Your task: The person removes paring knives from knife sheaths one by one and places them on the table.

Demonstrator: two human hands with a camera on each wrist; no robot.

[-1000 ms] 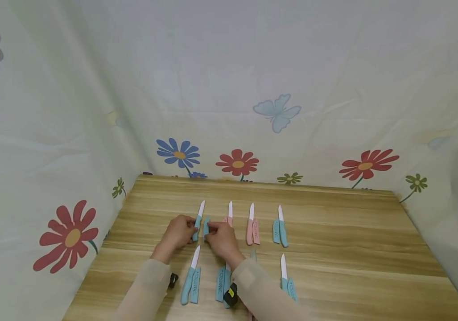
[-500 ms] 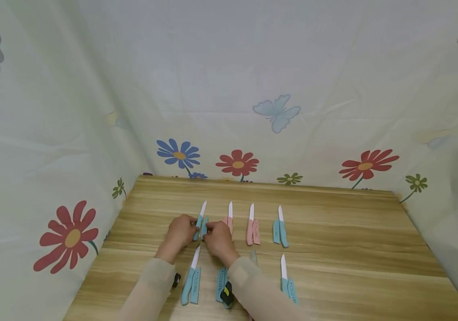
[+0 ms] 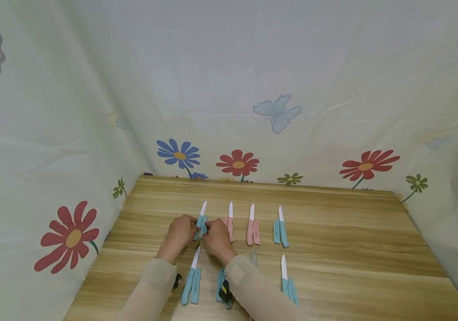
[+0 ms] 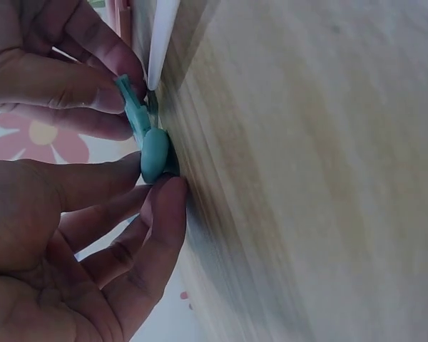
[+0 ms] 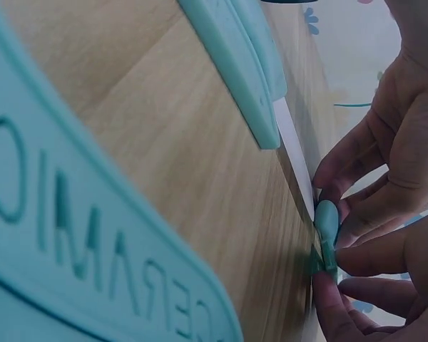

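Observation:
At the far left of the back row lies a paring knife (image 3: pixel 203 208) with a white blade and teal handle. My left hand (image 3: pixel 181 234) pinches its handle (image 4: pixel 155 153) between thumb and fingers. Right beside it, my right hand (image 3: pixel 217 238) pinches a teal blade sheath (image 3: pixel 204 224). Sheath and handle lie side by side, close together on the wooden table (image 3: pixel 333 232). In the right wrist view the handle's rounded end (image 5: pixel 327 219) shows between the fingers of both hands. My fingers partly hide handle and sheath.
To the right lie pink knives (image 3: pixel 250 232) with pink sheaths and a teal knife (image 3: pixel 282 234) with its sheath. Nearer lie another teal knife (image 3: pixel 188 285), a teal sheath (image 3: pixel 220 285) partly under the right wrist's black device (image 3: pixel 225 292), and a teal knife (image 3: pixel 284 272). Flowered cloth (image 3: pixel 229 89) surrounds the table.
My right hand has moved slightly left, bringing the sheath closer to the handle. The knife has shifted a little right in my left hand.

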